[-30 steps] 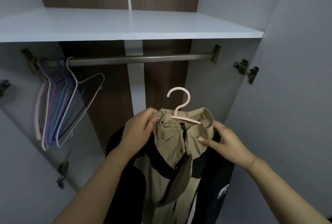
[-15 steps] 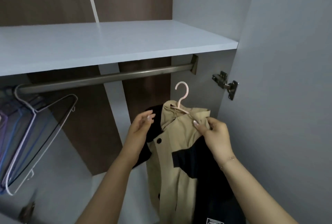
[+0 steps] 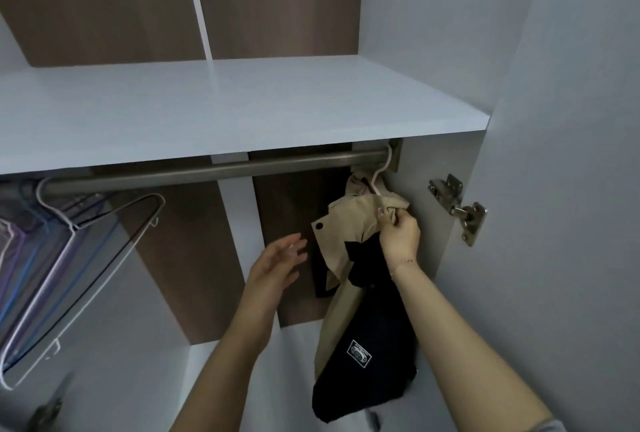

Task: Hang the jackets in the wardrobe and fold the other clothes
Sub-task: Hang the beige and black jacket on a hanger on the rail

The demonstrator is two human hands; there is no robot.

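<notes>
A beige and black jacket [image 3: 346, 241] hangs on a pale pink hanger [image 3: 380, 172]. The hanger's hook sits over the metal rail [image 3: 221, 168] at its far right end, close to the wardrobe's side wall. My right hand [image 3: 398, 231] pinches the jacket's beige shoulder fabric just below the hanger. My left hand [image 3: 277, 262] hovers open to the left of the jacket, fingers spread and apart from the cloth. The jacket's black lower part with a white patch [image 3: 359, 353] hangs down between my forearms.
Several empty wire hangers [image 3: 69, 258] in white, blue and purple hang at the rail's left end. A white shelf [image 3: 225, 109] lies right above the rail. The open door [image 3: 571, 189] with its metal hinge [image 3: 457, 206] stands at the right.
The jacket went up and to the right, and its hanger hook now sits on the rail. My left hand has let go of the collar and drawn back, open.
</notes>
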